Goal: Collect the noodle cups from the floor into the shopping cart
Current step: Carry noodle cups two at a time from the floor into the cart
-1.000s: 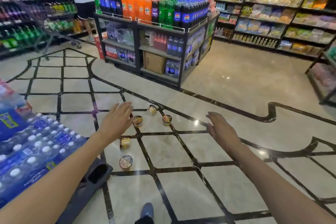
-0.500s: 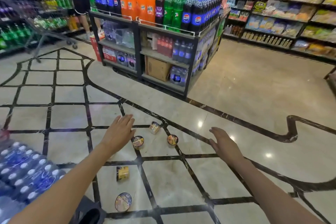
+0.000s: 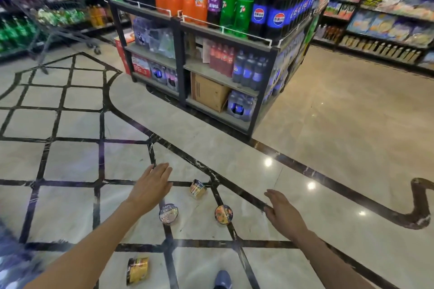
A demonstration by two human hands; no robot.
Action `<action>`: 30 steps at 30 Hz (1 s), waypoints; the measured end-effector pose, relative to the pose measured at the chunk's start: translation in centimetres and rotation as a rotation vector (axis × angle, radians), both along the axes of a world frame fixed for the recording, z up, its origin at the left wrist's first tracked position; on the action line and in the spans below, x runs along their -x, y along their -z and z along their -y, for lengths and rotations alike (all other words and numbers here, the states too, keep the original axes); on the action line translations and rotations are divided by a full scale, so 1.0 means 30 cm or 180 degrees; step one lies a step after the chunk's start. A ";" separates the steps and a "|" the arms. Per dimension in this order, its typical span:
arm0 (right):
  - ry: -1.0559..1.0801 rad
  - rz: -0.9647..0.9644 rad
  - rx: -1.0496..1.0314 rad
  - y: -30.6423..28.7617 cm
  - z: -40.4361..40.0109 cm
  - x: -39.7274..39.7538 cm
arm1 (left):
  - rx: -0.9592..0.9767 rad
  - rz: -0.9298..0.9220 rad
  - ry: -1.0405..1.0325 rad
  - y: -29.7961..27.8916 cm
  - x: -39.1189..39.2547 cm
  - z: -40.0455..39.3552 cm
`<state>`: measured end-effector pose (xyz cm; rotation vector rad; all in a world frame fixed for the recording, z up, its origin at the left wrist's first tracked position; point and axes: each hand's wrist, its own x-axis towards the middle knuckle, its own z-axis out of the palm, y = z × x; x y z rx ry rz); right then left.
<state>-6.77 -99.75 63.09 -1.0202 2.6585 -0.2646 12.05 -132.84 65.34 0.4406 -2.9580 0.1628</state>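
Tiled shop floor: four round noodle cups, printed lids, scattered; both hands flat, empty.

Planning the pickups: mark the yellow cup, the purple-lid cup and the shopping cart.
yellow cup (image 3: 138, 270), head view, on its side wall
purple-lid cup (image 3: 168, 213), head view, on its lid
shopping cart (image 3: 50, 10), head view, on its wire basket
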 end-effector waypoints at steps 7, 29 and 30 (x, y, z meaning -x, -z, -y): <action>-0.0018 0.0156 -0.0153 0.302 0.218 0.307 | -0.0229 -0.0002 0.0176 0.292 0.358 0.149; 0.0479 0.1475 -0.0484 2.098 0.385 0.551 | -0.0941 0.0765 -0.0227 2.152 0.846 0.448; 0.0564 0.1470 -0.0419 2.141 0.385 0.548 | -0.0998 0.0789 -0.0284 2.192 0.855 0.450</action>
